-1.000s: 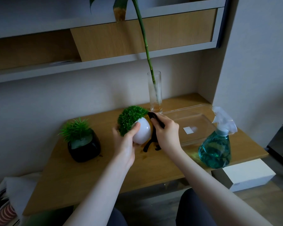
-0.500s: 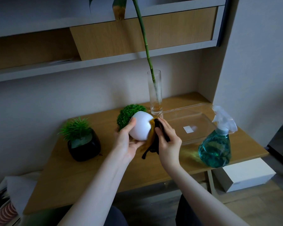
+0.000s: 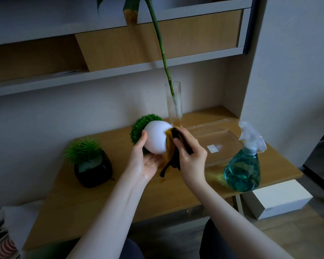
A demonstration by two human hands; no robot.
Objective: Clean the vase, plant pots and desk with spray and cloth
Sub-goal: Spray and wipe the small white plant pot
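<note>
The desk (image 3: 94,200) is matt wood grain. On it, a smooth white pot (image 3: 156,139), a glossy black pot (image 3: 94,171), a clear glass vase (image 3: 174,103), a soft cloth (image 3: 171,152) and a translucent plastic spray bottle (image 3: 243,165).

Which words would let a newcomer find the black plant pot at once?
Start at the wooden desk and go to its left end. There stands the squat glossy black plant pot with spiky green leaves, untouched; the round white plant pot is held tilted instead.
</note>
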